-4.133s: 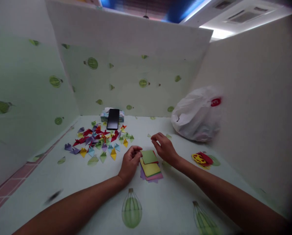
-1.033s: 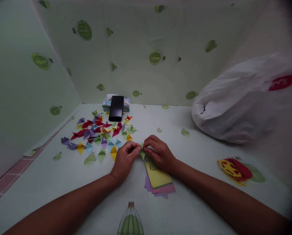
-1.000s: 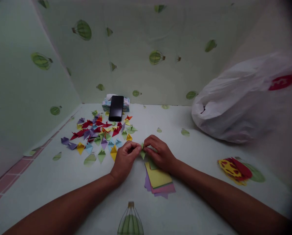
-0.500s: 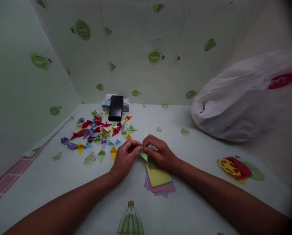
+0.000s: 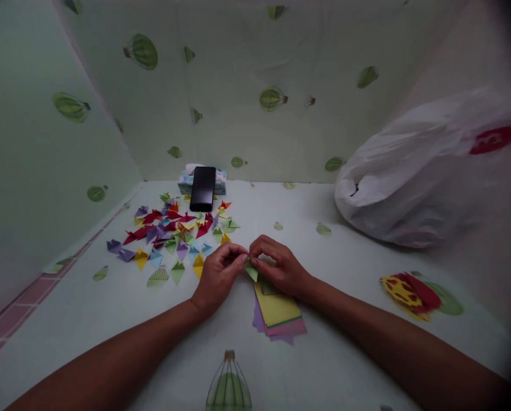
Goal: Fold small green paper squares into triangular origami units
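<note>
1. Right now, the green folded paper (image 5: 252, 272) is sitting between my left hand (image 5: 217, 277) and my right hand (image 5: 283, 268), directly at the fingers of both, so neither hand is lying clearly nearer.
2. Its long axis is running from my fingers back toward me, slanting a little to the right; the pointed end is aiming at the paper stack (image 5: 279, 311). I can't tell whether that tip is touching the surface (image 5: 298, 211).
3. On the left, my fingers are closing narrowly in a pinch on the upper end of the folded paper, the thumb lying along the near side.
4. On the right, my fingers are curling and pinching that same end, almost meeting the left ones; the exact grip is hiding behind them. That hand is also partly covering the top of the stack.
5. Beyond my left hand, the loose folded shapes (image 5: 177, 272) are spreading out toward the phone (image 5: 203, 188), which is leaning against the tissue box (image 5: 185, 184).
6. Well off to my right, the red and yellow cutouts (image 5: 403, 290) are lying nearer me than the plastic bag (image 5: 392, 194).
</note>
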Available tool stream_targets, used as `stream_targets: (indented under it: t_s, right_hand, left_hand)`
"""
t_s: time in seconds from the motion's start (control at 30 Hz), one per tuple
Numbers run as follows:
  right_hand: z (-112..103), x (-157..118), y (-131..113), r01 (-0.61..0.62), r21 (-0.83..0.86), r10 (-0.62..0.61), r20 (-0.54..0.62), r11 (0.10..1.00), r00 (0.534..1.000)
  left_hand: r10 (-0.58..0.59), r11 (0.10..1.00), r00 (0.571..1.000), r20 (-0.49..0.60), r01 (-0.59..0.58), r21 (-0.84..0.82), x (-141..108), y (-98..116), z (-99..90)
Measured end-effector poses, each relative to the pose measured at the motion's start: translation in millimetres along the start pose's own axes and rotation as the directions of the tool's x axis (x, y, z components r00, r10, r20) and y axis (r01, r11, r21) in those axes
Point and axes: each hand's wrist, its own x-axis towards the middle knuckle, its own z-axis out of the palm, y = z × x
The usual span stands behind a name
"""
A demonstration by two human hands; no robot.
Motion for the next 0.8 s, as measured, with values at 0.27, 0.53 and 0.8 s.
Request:
stream_targets:
  t_s: [0.27, 0.53, 0.8]
  right_hand:
    - [0.2, -0.2, 0.4, 0.012, -0.024, -0.012, 0.003, 1.0, 1.0]
    - [1.1, -0.5, 0.3, 0.019, -0.032, -0.019, 0.006, 0.999, 1.0]
    - [0.9, -0.3, -1.1, 0.021, -0.032, -0.022, -0.016, 0.999, 1.0]
  left_hand:
    - [-0.051, 0.997, 0.999, 0.006, 0.051, -0.056, -1.6, 1.5, 0.0]
    - [-0.047, 0.999, 0.999, 0.014, 0.047, -0.011, -0.4, 2.4, 0.4]
    - [-0.069, 0.997, 0.998, 0.009, 0.069, -0.028, 0.5, 0.9, 0.8]
